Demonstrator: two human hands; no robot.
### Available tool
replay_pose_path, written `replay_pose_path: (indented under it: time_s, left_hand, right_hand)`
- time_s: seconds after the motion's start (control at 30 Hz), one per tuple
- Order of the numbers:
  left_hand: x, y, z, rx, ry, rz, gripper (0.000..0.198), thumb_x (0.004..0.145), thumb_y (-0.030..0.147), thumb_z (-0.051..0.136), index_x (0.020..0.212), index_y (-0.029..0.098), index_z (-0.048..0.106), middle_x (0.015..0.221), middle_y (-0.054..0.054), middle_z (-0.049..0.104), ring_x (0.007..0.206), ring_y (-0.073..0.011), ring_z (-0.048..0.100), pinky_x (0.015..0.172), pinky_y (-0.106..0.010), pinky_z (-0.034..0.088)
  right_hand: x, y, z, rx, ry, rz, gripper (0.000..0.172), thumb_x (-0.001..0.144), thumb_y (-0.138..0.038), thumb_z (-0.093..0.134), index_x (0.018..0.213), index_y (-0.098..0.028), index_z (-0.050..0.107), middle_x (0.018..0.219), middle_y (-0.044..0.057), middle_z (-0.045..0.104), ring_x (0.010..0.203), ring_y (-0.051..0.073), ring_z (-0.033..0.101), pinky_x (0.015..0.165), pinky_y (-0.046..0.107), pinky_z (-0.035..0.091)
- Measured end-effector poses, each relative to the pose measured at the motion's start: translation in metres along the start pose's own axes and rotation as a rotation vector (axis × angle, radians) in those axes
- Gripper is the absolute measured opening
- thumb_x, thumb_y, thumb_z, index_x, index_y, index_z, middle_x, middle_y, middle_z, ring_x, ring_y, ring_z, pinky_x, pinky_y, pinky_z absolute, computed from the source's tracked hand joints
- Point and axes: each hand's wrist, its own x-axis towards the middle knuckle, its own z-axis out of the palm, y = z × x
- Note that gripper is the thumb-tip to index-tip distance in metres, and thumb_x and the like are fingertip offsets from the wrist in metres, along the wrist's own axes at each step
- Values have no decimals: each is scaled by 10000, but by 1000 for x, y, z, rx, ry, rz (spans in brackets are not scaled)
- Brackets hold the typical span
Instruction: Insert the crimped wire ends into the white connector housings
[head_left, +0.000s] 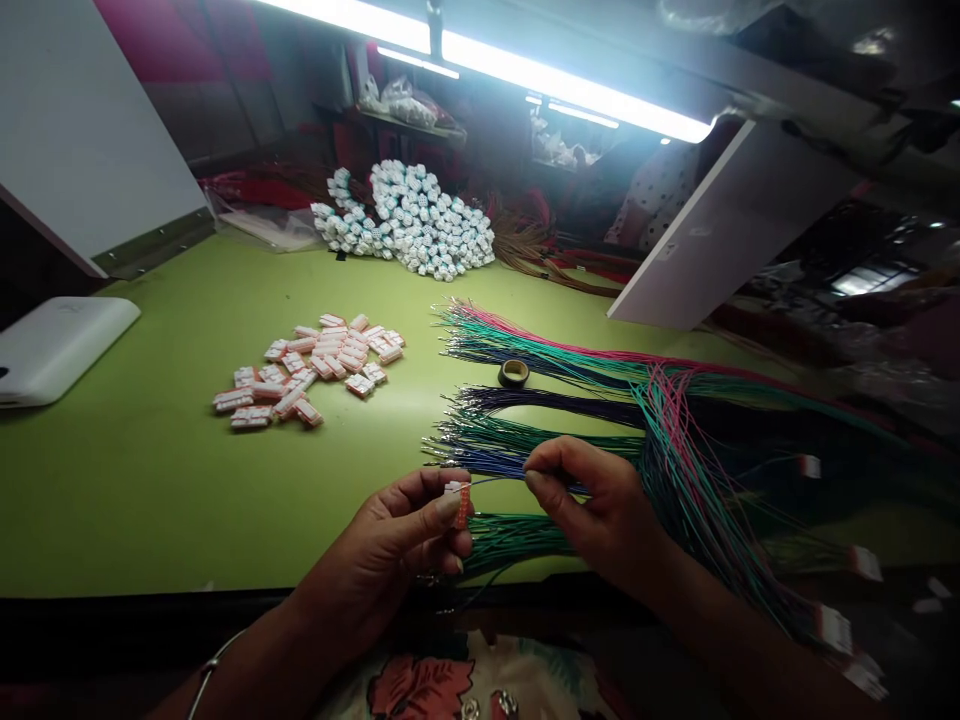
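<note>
My left hand (397, 545) pinches a small white and red connector housing (459, 503) between thumb and fingers near the front edge of the green table (150, 480). My right hand (592, 505) pinches a thin blue wire (495, 481) whose tip points at the connector. Just beyond both hands lie bundles of blue, green and purple wires (510, 440), their bare ends pointing left. More green and pink wires (675, 440) cross over my right wrist and trail off to the right.
A loose pile of white and red connectors (307, 370) lies mid-table on the left. A heap of white connectors (409, 215) sits at the back. A small tape roll (514, 373) lies by the wires. A white device (52, 345) rests at the left edge. Tilted white boards flank the table.
</note>
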Motion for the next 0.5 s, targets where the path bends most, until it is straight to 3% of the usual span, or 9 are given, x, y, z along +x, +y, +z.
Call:
replay_pose_path:
  time_s: [0.17,0.5]
  left_hand:
    - [0,1,2,-39,-37,-55,198,807,155,731,1002,147,698,735,-20,634,599,-95,617,526,-169,528]
    - [-1,-1,0,-47,-64,-65,172,823,153,711,995,144,707,770,-25,638,608,-96,634,513,-160,533]
  right_hand:
    - [-6,-25,13,56,-77,-68,89,894,-139,550,854,-185,615,748,0,590,667,122,541,616,252,433]
    - [-13,-16,32,80,45,79,136,793,-100,574,679,-174,582,607,-38,530,540,88,458,511,220,356]
